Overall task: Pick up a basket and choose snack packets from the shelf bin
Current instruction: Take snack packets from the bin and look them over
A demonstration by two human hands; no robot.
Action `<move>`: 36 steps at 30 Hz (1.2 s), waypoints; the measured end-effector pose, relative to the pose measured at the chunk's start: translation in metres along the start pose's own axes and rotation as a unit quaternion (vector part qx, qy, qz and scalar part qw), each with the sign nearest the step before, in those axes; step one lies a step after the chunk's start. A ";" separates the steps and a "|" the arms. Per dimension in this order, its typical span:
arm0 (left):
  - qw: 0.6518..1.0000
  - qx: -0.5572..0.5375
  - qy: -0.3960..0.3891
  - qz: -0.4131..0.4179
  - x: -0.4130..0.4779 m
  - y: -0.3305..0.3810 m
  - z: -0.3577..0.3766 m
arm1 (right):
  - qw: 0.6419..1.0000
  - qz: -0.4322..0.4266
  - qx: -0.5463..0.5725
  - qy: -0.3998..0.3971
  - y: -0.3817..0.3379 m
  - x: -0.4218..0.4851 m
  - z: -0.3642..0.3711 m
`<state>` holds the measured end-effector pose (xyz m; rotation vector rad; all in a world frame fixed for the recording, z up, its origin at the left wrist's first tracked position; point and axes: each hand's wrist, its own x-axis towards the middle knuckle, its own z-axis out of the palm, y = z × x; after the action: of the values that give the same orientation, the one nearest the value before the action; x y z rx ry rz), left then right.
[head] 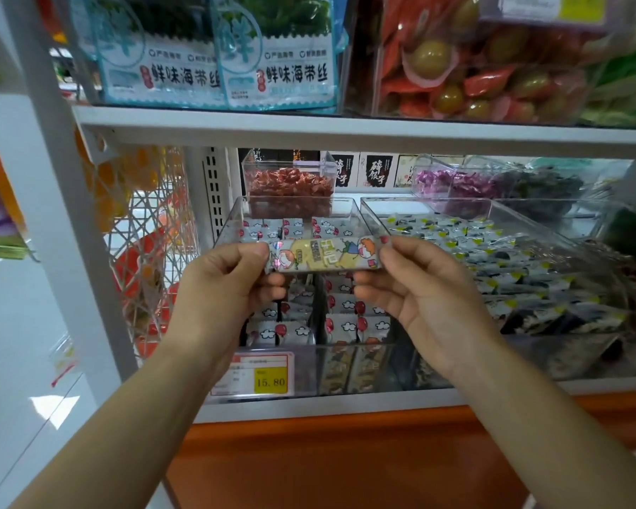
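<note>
A long snack packet [324, 254] with cartoon figures and a yellow centre is held level in front of the shelf. My left hand [228, 281] pinches its left end and my right hand [412, 284] pinches its right end. Behind and below it stands a clear shelf bin [235, 218] filled with several packets [346, 325] printed with red balloons and clouds. A white and orange mesh basket [140, 273] shows at the left, behind the shelf post.
A second clear bin [492, 251] of black-and-white packets sits to the right. A small clear box [289, 185] of red sweets stands behind. A price tag [261, 372] reads 15.80. The upper shelf [346, 130] carries seaweed bags and a bin of wrapped snacks.
</note>
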<state>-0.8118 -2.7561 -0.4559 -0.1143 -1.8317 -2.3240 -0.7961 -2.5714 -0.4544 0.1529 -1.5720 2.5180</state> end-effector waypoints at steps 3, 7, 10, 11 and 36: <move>0.999 -0.046 -0.007 -0.017 -0.001 0.002 -0.001 | 1.000 0.003 0.016 0.003 0.000 0.000 0.000; 0.992 -0.103 -0.046 -0.056 -0.001 0.003 -0.003 | 1.000 -0.020 -0.015 0.017 0.000 0.000 -0.002; 0.990 -0.085 -0.100 -0.058 -0.001 0.002 -0.005 | 0.997 -0.049 -0.064 0.011 0.002 -0.002 -0.003; 0.990 -0.070 -0.108 -0.050 -0.001 0.001 -0.005 | 0.994 -0.062 -0.086 0.006 0.002 -0.003 -0.003; 0.946 0.279 -0.129 0.104 -0.007 0.003 -0.002 | 0.910 -0.177 -0.375 0.031 0.006 -0.004 -0.002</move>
<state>-0.8041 -2.7583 -0.4549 -0.5213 -2.3937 -1.6362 -0.7930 -2.5722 -0.4614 0.2223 -2.1213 1.5069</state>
